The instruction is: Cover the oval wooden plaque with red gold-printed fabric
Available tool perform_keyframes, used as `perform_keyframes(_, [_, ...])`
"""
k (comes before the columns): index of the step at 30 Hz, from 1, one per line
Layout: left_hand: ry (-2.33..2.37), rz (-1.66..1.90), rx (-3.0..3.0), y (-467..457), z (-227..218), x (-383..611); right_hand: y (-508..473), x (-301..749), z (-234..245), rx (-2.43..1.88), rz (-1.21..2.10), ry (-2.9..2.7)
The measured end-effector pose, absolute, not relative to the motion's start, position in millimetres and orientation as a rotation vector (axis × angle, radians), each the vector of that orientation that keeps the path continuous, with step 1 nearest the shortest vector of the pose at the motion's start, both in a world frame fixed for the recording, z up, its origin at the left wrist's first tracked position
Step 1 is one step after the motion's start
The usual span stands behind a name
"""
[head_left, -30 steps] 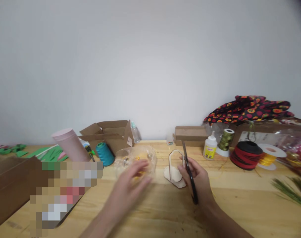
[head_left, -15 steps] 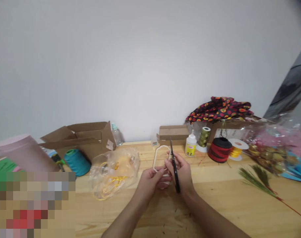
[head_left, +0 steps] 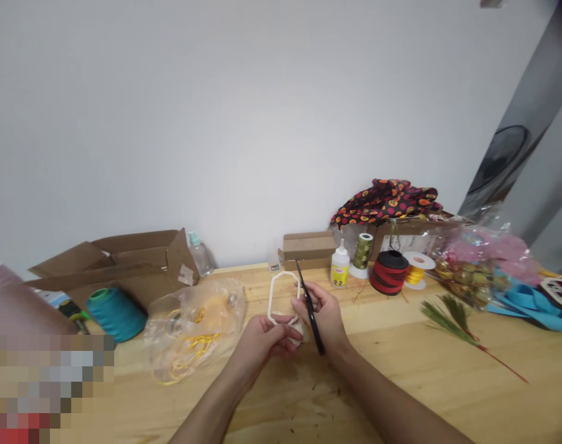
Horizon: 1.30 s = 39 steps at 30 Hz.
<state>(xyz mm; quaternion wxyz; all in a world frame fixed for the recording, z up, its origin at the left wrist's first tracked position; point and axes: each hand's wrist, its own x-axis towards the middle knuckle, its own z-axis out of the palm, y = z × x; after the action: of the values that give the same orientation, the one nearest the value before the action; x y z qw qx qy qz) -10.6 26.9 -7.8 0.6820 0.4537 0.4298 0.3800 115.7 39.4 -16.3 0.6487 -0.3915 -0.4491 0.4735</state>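
Between the thumb and fingers of my left hand [head_left: 265, 342] is a white eight-sided frame [head_left: 270, 296], held by its lower end. A pale rounded piece is by its bottom, partly behind the fingers. My right hand [head_left: 325, 314] is closed around a slim black tool [head_left: 314, 324] with a narrow pointed tip, seen almost edge-on; I cannot tell whether it is scissors or tweezers. The tip points up and away, beside the frame's right side. My right thumb and fingertips touch or nearly touch that side. Both hands are just above the wooden table [head_left: 378, 382].
A plastic bag [head_left: 193, 327] with yellow cord and a teal thread cone [head_left: 117, 314] lie left. Cardboard boxes [head_left: 309, 246] line the wall. A glue bottle [head_left: 339, 268], red-black spool [head_left: 389, 273] and yellow spool [head_left: 416, 271] stand right, near green bristly sprigs [head_left: 447, 317].
The view has turned slightly right, so the table items sit further left. My right hand has drawn a little apart from my left, and more of the white frame shows. Both grips continue.
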Motion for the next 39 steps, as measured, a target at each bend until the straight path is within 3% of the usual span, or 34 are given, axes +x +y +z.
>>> perform_keyframes(15, [0.94, 0.895, 1.009, 31.3, -15.0, -10.4, 42.9, 138.6, -9.8, -1.048, 0.916, -1.339])
perform_keyframes(25, [0.843, 1.065, 0.759, 34.8, -16.1, -2.0, 30.1, 175.8, -20.4, -1.165, 0.376, -1.937])
perform_keyframes(39, [0.889, 1.115, 0.805, 35.5, -19.2, -0.4, 24.8, 178.1, -21.7, -1.4, 0.133, -2.11])
